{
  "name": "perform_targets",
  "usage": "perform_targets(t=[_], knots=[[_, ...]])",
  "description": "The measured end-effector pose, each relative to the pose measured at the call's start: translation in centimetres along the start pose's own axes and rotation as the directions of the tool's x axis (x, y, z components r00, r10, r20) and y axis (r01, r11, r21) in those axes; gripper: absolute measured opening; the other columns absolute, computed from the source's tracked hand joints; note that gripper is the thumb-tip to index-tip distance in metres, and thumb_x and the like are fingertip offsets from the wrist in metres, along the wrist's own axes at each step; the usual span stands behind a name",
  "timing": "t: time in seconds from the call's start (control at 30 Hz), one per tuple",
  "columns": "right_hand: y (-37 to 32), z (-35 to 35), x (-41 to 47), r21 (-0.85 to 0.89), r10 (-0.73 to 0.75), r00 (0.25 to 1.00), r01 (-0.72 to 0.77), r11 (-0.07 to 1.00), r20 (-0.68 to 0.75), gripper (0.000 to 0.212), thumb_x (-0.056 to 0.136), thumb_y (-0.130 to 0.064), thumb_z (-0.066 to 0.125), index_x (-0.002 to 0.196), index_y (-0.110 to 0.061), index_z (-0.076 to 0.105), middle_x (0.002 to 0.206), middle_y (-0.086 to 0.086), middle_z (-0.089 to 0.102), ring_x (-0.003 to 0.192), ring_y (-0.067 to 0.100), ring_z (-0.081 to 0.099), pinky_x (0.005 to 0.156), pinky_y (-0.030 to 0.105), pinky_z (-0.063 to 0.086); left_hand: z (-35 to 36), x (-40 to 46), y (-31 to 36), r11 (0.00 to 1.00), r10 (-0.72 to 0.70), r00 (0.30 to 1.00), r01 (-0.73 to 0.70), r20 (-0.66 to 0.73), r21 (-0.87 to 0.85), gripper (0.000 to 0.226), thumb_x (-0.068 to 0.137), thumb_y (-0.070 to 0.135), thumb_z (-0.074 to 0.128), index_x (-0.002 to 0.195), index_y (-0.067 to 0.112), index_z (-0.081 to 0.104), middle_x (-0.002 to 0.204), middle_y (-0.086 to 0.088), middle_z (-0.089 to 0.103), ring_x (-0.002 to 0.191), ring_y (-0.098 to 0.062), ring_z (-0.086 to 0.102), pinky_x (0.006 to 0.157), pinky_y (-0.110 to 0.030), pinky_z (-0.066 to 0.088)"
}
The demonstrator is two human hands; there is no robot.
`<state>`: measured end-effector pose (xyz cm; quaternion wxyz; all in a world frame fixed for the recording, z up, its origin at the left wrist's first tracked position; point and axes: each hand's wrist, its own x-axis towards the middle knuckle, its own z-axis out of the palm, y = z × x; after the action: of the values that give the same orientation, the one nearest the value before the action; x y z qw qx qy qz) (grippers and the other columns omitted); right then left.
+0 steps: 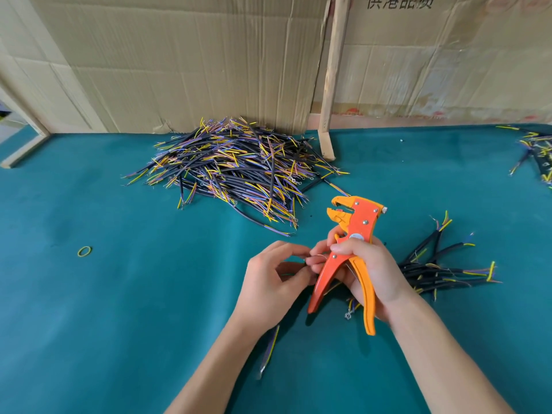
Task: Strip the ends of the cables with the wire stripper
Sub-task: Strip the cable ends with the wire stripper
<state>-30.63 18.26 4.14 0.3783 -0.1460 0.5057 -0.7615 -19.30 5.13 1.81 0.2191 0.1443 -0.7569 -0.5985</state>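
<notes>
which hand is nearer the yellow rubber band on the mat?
Left. The left hand is to the right of the rubber band, apart from it; the right hand, holding the wire stripper, is farther right still.

The right-edge cable pile is cut off; the left hand hides most of its cable.

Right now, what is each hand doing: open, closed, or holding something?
Left hand: fingers curled, pinching a thin wire at the fingertips.
Right hand: grip closed round the handles of the orange wire stripper, its jaws open and empty.
</notes>
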Motion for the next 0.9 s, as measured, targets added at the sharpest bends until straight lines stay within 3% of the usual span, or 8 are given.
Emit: perform_targets(t=[0.13,0.27,0.4,0.47,0.57,0.67,0.83,0.9], knots=[[-0.4,-0.3,-0.1,0.090,0.018,1.000,-0.017,0.996,-0.004,0.006,0.076,-0.007,0.059,0.080,-0.008,0.063,0.086,0.023,0.069,0.081,0.039,0.074,0.067,0.034,0.061,-0.6,0.0,0.4,0.984,-0.090,0.985,0.112,0.149,-0.141,0.022,0.087,0.016,0.071,0.106,0.025,0.073,0.100,-0.006,0.075,0.089,-0.030,0.076,0.087,-0.051,0.060],[-0.7,-0.5,-0.3,0.150,0.040,0.999,-0.039,0.988,-0.005,0.011,0.077,-0.010,0.059,0.088,-0.007,0.060,0.087,0.022,0.069,0.083,0.037,0.074,0.070,0.034,0.061,-1.1,0.1,0.2,0.966,-0.100,0.967,0.150,0.233,-0.209,0.029,0.087,0.024,0.071,0.116,0.024,0.072,0.103,-0.017,0.075,0.094,-0.046,0.070,0.094,-0.060,0.054],[-0.7,-0.4,-0.4,0.155,0.046,0.999,-0.044,0.987,-0.012,0.011,0.077,-0.011,0.060,0.087,-0.006,0.060,0.087,0.022,0.069,0.082,0.036,0.074,0.069,0.034,0.061,-1.1,0.2,0.1,0.943,-0.109,0.967,0.174,0.228,-0.285,0.028,0.088,0.014,0.075,0.115,0.014,0.074,0.109,-0.020,0.074,0.096,-0.042,0.071,0.092,-0.050,0.058],[-0.7,-0.4,-0.4,0.156,0.042,0.999,-0.040,0.987,-0.010,0.011,0.077,-0.010,0.059,0.087,-0.006,0.059,0.086,0.021,0.069,0.083,0.037,0.074,0.069,0.034,0.062,-1.1,0.2,0.0,0.934,-0.124,0.970,0.186,0.211,-0.306,0.029,0.088,0.005,0.075,0.116,0.008,0.073,0.100,-0.020,0.074,0.085,-0.037,0.073,0.084,-0.043,0.061],[-0.8,-0.5,-0.3,0.146,0.039,0.999,-0.037,0.989,-0.012,0.011,0.077,-0.010,0.059,0.088,-0.006,0.059,0.087,0.021,0.070,0.084,0.038,0.075,0.070,0.034,0.062,-0.9,0.1,0.1,0.926,-0.152,0.974,0.200,0.167,-0.321,0.029,0.087,-0.004,0.073,0.115,0.005,0.072,0.079,-0.005,0.068,0.072,-0.029,0.074,0.071,-0.032,0.062],[-0.8,-0.6,-0.2,0.128,0.040,0.999,-0.036,0.991,-0.029,0.013,0.076,-0.004,0.064,0.089,-0.005,0.061,0.090,0.024,0.071,0.086,0.039,0.075,0.071,0.035,0.062,-0.6,0.1,0.0,0.925,-0.165,0.982,0.185,0.089,-0.331,0.030,0.085,-0.006,0.074,0.112,0.007,0.073,0.075,-0.003,0.067,0.069,-0.027,0.074,0.067,-0.029,0.060],[-1.2,-1.1,-0.3,0.172,0.142,0.986,-0.126,0.977,-0.082,0.038,0.075,-0.016,0.068,0.109,-0.001,0.062,0.103,0.028,0.071,0.096,0.045,0.073,0.076,0.052,0.062,-0.4,0.3,-0.2,0.917,-0.168,0.981,0.121,-0.092,-0.380,0.028,0.085,-0.002,0.075,0.104,0.019,0.079,0.073,-0.005,0.066,0.069,-0.027,0.074,0.066,-0.028,0.059],[-1.4,-1.4,-0.6,0.128,0.167,0.985,-0.159,0.979,-0.053,0.051,0.073,-0.007,0.071,0.123,-0.002,0.061,0.104,0.026,0.071,0.099,0.046,0.072,0.078,0.058,0.060,-0.2,0.3,-0.4,0.920,-0.171,0.975,0.106,-0.142,-0.376,0.029,0.086,-0.001,0.075,0.101,0.023,0.080,0.072,-0.002,0.068,0.069,-0.027,0.074,0.067,-0.028,0.059]])
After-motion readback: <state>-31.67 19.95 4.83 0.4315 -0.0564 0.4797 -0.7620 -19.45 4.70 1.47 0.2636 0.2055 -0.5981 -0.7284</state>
